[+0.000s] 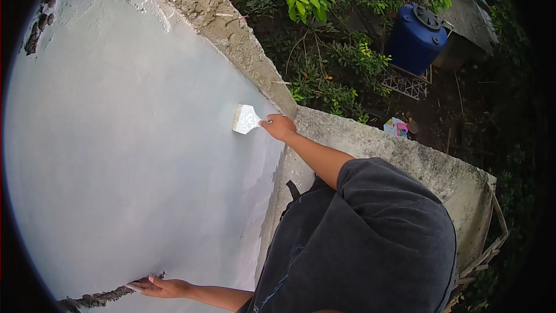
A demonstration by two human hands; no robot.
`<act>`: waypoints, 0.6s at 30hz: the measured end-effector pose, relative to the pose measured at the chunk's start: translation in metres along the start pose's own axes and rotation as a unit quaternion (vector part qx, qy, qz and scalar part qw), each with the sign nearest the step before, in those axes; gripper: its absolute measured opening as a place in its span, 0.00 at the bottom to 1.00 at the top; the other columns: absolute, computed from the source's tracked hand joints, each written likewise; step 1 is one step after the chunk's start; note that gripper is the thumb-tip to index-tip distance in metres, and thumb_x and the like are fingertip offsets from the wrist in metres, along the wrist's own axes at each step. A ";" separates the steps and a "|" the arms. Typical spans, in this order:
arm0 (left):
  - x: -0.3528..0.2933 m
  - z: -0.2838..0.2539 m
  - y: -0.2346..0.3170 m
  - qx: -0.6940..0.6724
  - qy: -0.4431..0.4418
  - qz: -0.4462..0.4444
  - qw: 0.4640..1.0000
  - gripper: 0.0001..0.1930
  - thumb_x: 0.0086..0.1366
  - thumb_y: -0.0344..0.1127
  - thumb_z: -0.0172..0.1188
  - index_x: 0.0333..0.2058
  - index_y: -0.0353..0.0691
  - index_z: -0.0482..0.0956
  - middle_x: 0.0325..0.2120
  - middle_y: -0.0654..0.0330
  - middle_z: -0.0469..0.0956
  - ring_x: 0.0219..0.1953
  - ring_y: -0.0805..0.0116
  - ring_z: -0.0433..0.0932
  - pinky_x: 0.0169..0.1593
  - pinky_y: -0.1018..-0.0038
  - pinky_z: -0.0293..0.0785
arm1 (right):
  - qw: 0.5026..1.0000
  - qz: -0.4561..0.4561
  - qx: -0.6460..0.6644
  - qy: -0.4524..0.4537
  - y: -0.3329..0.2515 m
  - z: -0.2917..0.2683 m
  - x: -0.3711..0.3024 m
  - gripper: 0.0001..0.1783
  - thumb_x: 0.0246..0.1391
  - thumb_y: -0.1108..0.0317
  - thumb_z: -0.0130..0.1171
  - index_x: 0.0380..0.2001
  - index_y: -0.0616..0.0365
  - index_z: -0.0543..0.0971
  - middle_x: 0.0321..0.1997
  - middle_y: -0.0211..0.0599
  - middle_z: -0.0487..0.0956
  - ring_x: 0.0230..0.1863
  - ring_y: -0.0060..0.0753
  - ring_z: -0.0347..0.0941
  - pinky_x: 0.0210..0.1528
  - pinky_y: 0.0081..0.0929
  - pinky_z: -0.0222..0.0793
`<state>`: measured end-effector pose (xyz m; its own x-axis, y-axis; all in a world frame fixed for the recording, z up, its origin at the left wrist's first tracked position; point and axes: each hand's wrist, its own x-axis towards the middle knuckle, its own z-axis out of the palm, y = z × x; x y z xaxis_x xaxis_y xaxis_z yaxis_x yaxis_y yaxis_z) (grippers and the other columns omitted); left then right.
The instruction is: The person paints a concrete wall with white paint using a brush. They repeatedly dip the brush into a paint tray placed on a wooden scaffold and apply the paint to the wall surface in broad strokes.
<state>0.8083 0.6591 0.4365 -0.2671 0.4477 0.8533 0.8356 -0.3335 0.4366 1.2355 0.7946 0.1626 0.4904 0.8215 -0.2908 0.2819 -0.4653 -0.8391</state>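
My right hand (279,127) is closed round the handle of a wide, flat paintbrush (247,119) smeared with white. The brush's pale bristles point left, at or close to a smooth, pale grey-white wall surface (139,139); I cannot tell whether they touch it. At the lower left, my left hand (162,287) has its fingers stretched out beside a dark, rough broken edge (110,295) in the pale surface. That hand holds nothing that I can see, and its fingertips look whitish.
Rough bare concrete (214,11) with thin protruding rods borders the pale surface. A weathered concrete ledge (394,145) runs behind my arm to a wooden frame (492,243). Beyond and below are leafy branches (330,52), a blue water tank (417,37) and a roof (466,14).
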 end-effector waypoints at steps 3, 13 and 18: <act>-0.003 0.004 0.017 0.017 0.004 -0.012 1.000 0.32 0.69 0.39 0.45 0.66 0.32 0.47 0.67 0.44 0.48 0.69 0.53 0.50 0.68 0.63 0.51 | 0.994 -0.045 0.096 0.024 -0.026 -0.012 0.015 0.27 0.51 0.42 0.57 0.35 0.57 0.80 0.33 0.39 0.81 0.37 0.44 0.76 0.41 0.36 0.69; 0.000 0.006 0.016 0.033 0.007 0.001 0.999 0.31 0.68 0.38 0.42 0.67 0.36 0.48 0.67 0.47 0.48 0.68 0.54 0.51 0.66 0.62 0.55 | 1.000 0.007 -0.017 0.015 0.032 0.011 0.024 0.26 0.50 0.41 0.57 0.31 0.56 0.80 0.35 0.44 0.81 0.40 0.46 0.77 0.44 0.39 0.70; 0.000 0.008 0.021 0.031 0.010 -0.025 0.999 0.31 0.69 0.38 0.43 0.67 0.36 0.47 0.67 0.47 0.49 0.68 0.54 0.51 0.67 0.62 0.54 | 0.999 -0.018 0.010 0.038 0.021 0.008 0.024 0.26 0.50 0.41 0.57 0.32 0.55 0.80 0.33 0.44 0.81 0.39 0.45 0.77 0.43 0.39 0.69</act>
<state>0.8300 0.6583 0.4433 -0.3174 0.4458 0.8370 0.8495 -0.2586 0.4599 1.2471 0.8073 0.1344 0.5412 0.8103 -0.2247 0.2855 -0.4283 -0.8573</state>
